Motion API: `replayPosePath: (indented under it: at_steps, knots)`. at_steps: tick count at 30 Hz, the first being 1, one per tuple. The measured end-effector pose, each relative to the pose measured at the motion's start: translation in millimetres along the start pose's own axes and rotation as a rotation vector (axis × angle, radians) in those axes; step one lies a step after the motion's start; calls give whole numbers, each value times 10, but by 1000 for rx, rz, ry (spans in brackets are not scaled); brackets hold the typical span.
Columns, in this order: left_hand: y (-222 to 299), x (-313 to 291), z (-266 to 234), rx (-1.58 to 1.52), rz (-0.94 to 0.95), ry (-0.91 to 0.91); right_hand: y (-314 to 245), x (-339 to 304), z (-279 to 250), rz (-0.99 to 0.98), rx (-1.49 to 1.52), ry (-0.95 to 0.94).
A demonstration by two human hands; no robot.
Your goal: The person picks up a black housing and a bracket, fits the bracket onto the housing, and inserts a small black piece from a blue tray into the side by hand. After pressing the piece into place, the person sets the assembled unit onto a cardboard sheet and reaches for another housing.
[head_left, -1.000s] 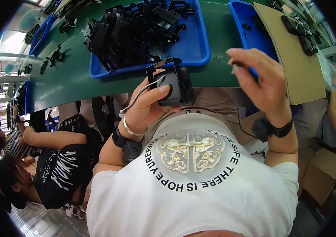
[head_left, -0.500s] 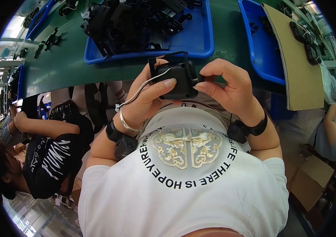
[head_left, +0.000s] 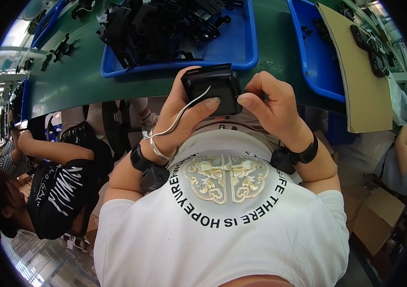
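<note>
In our left fingers we hold the black box; right beside it, our right fingers curl, grasp unclear.

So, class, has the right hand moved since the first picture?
Yes: against the large blue tray, the right hand has moved left, to the black device's side.

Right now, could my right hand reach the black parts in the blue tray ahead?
Probably yes: the black parts lie uncovered, and the way over the bare side of the blue tray looks free, though your right hand is beside the black device.
</note>
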State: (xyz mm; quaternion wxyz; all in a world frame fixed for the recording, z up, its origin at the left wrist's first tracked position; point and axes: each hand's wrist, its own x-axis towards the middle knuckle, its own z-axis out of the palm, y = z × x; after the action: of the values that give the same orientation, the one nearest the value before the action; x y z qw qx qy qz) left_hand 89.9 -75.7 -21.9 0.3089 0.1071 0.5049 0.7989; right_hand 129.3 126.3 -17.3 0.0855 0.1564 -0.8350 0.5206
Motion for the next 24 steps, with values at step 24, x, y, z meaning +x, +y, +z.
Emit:
replayPosePath:
  at_steps: [24]
  knots:
    - [-42, 32, -24, 47, 143, 25, 36, 64, 55, -85, -247, 44]
